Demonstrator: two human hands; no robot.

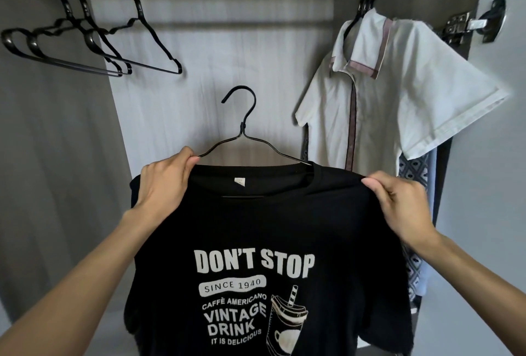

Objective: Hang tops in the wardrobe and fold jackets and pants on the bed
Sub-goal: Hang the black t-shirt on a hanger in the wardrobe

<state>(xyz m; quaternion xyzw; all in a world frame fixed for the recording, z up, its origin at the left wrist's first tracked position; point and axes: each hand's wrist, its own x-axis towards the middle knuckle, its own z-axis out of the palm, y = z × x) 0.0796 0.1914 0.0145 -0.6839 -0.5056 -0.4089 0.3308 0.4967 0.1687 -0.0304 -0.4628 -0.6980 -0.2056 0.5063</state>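
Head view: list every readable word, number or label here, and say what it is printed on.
"DON'T STOP": chest print on the black T-shirt
"SINCE 1940": same shirt, in a white banner
"CAFFÈ AMERICANO": same shirt
"VINTAGE DRINK": same shirt
"IT IS DELICIOUS": same shirt, bottom line
Neck tag inside the collar: too small to read.

the black t-shirt (256, 227) carries a white print on its chest. the top line reads "don't stop" in large block letters. under it a rounded white badge says "since 1940". next comes "caffè americano" in small arched letters, then "vintage drink" in bigger letters over two lines, and last "it is delicious" in small type. a drawn takeaway cup with a straw stands to the right of the words. a small white neck tag (239, 181) inside the collar cannot be read.
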